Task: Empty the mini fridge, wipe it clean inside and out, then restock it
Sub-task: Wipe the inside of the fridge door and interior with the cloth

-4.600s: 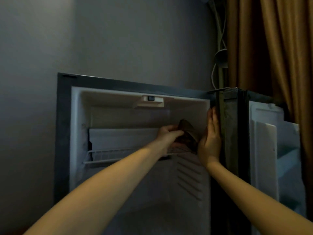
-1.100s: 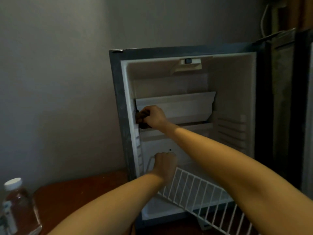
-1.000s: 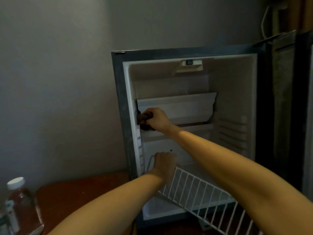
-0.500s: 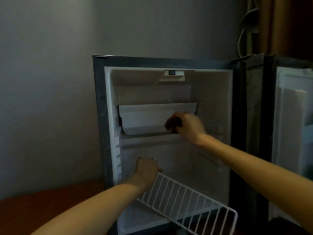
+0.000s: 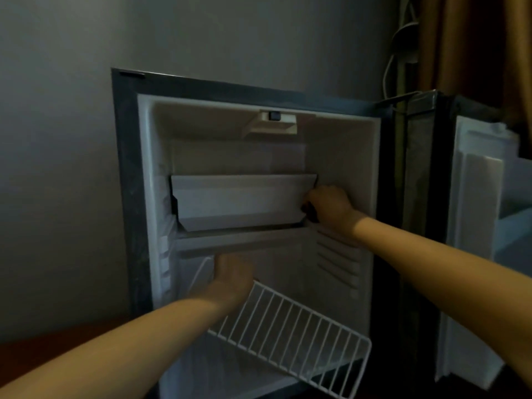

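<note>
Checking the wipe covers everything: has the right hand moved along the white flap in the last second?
Yes. The right hand, gripping a dark cloth, has gone from the left end of the white flap to its right end.

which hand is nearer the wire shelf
Left. The left hand grips the wire shelf at its raised inner end; the right hand is higher up, holding a dark cloth at the right end of the white flap.

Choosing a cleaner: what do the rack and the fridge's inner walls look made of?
Rack: looks like white-coated metal wire, thin parallel rods with a rounded frame. Inner walls: likely matte white moulded plastic, with ribs formed into the side.
</note>
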`<state>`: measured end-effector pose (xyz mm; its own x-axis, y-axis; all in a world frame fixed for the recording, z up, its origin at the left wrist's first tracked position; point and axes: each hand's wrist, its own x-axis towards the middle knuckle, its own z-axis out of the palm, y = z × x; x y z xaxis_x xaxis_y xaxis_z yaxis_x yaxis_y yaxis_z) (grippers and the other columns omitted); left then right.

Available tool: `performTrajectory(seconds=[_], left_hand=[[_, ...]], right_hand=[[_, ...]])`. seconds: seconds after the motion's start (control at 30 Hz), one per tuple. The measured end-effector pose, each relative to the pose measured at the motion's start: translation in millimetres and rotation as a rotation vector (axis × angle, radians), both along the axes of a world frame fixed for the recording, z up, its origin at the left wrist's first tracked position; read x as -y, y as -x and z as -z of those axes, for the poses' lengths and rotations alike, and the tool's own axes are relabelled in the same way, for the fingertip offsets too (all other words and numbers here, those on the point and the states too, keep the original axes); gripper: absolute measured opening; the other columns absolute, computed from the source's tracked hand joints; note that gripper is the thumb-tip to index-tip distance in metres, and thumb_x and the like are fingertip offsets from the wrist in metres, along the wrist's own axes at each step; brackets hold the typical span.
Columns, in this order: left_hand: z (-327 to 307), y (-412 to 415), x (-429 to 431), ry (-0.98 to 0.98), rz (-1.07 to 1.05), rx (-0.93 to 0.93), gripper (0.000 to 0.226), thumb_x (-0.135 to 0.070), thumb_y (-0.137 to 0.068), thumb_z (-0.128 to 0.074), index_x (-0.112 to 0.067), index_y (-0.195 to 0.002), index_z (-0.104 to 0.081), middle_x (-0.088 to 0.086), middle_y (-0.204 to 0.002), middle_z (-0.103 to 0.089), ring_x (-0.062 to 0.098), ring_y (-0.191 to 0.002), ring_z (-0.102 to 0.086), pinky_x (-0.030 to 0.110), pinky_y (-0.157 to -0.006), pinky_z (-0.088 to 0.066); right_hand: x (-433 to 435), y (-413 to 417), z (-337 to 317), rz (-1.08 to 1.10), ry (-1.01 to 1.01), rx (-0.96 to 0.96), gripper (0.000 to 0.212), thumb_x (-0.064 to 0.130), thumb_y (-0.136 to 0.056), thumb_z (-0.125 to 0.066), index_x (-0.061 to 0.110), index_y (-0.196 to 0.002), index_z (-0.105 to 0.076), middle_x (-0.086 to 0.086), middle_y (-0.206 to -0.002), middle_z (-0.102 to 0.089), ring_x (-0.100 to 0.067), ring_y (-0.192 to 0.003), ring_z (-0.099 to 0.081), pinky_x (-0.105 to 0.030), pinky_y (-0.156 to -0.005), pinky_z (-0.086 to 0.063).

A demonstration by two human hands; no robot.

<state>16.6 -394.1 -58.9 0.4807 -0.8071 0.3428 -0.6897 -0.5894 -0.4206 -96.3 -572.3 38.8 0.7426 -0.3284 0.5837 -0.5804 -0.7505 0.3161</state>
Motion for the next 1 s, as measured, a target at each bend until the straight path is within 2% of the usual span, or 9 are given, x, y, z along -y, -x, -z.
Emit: performTrajectory(seconds=[0.2, 0.27, 0.4, 0.57, 0.67, 0.73, 0.8, 0.9, 1.0], left_hand=[[7.3, 0.9, -19.0, 0.044, 0.049, -0.105, 0.034, -0.019, -0.1, -0.041, -0.025, -0.127, -0.06, 0.004, -0.128, -0.06, 0.023, -0.119, -0.055, 0.031, -0.095, -0.039], [6.8, 3.1, -22.5, 0.056, 0.052, -0.117, 0.031, -0.02, -0.101, -0.041, -0.021, -0.125, -0.06, 0.005, -0.128, -0.06, 0.023, -0.119, -0.055, 0.031, -0.094, -0.039], [4.2, 7.9, -24.7, 0.096, 0.056, -0.112, 0.022, -0.02, -0.1, -0.043, -0.016, -0.112, -0.061, 0.006, -0.121, -0.062, 0.023, -0.112, -0.057, 0.028, -0.077, -0.032], [-15.9, 10.4, -31.1, 0.108, 0.082, -0.062, 0.038, -0.043, -0.101, -0.04, -0.018, -0.113, -0.066, 0.008, -0.12, -0.065, 0.026, -0.113, -0.058, 0.03, -0.092, -0.034], [-24.6, 7.0, -35.4, 0.139, 0.15, 0.054, 0.037, -0.041, -0.101, -0.039, -0.021, -0.107, -0.069, 0.006, -0.11, -0.069, 0.026, -0.108, -0.057, 0.035, -0.101, -0.027], [-30.1, 0.5, -33.2, 0.24, 0.323, 0.262, 0.035, -0.042, -0.095, -0.046, -0.021, -0.097, -0.075, 0.004, -0.095, -0.071, 0.025, -0.096, -0.061, 0.041, -0.108, -0.032], [-33.9, -5.2, -28.7, 0.383, 0.515, 0.444, 0.034, -0.04, -0.085, -0.053, -0.015, -0.081, -0.076, 0.007, -0.083, -0.07, 0.026, -0.083, -0.065, 0.056, -0.105, -0.035], [-36.2, 2.7, -20.5, 0.423, 0.713, 0.469, 0.045, -0.041, -0.091, -0.044, -0.009, -0.1, -0.074, 0.019, -0.111, -0.067, 0.035, -0.108, -0.063, 0.064, -0.104, -0.03], [-46.3, 28.3, -16.3, 0.494, 0.868, 0.44, 0.05, -0.044, -0.097, -0.04, -0.008, -0.116, -0.068, 0.021, -0.133, -0.055, 0.036, -0.128, -0.049, 0.064, -0.109, -0.026]], right_hand=[[-39.0, 57.5, -2.7, 0.161, 0.087, -0.055, 0.031, 0.034, -0.099, -0.046, 0.011, -0.116, -0.059, -0.011, -0.119, -0.061, -0.031, -0.107, -0.06, -0.03, -0.069, -0.039], [-47.5, 76.5, -5.4, 0.177, 0.073, -0.007, 0.03, 0.037, -0.095, -0.052, 0.012, -0.111, -0.061, -0.012, -0.115, -0.061, -0.032, -0.105, -0.06, -0.031, -0.068, -0.039], [-41.3, 57.2, -4.6, 0.143, -0.05, 0.025, 0.029, 0.033, -0.097, -0.05, 0.011, -0.113, -0.061, -0.014, -0.116, -0.061, -0.032, -0.104, -0.06, -0.029, -0.069, -0.039], [-31.8, 31.3, 32.7, 0.048, -0.163, -0.064, 0.031, 0.027, -0.094, -0.056, 0.011, -0.12, -0.061, -0.013, -0.124, -0.06, -0.032, -0.11, -0.059, -0.032, -0.083, -0.046], [-27.1, 38.5, 81.7, 0.006, -0.48, -0.172, 0.033, 0.015, -0.089, -0.059, 0.011, -0.122, -0.059, -0.011, -0.127, -0.059, -0.027, -0.114, -0.056, -0.028, -0.087, -0.044], [-24.5, 39.5, 104.2, -0.113, -0.793, 0.043, 0.02, 0.004, -0.087, -0.057, 0.011, -0.105, -0.063, -0.011, -0.111, -0.064, -0.025, -0.105, -0.06, -0.029, -0.082, -0.047], [-30.6, 38.9, 108.5, -0.292, -1.225, 0.408, 0.02, -0.006, -0.087, -0.058, 0.011, -0.098, -0.061, -0.01, -0.097, -0.064, -0.024, -0.091, -0.063, -0.032, -0.075, -0.051], [-43.1, 32.8, 116.3, -0.511, -1.807, 0.72, 0.02, -0.003, -0.087, -0.057, 0.002, -0.106, -0.062, -0.013, -0.085, -0.07, -0.02, -0.069, -0.07, -0.029, -0.063, -0.057], [-62.6, 28.9, 119.6, -0.558, -2.017, 0.773, 0.039, 0.02, -0.077, -0.064, 0.002, -0.111, -0.063, -0.017, -0.1, -0.07, -0.026, -0.086, -0.068, -0.042, -0.08, -0.052]])
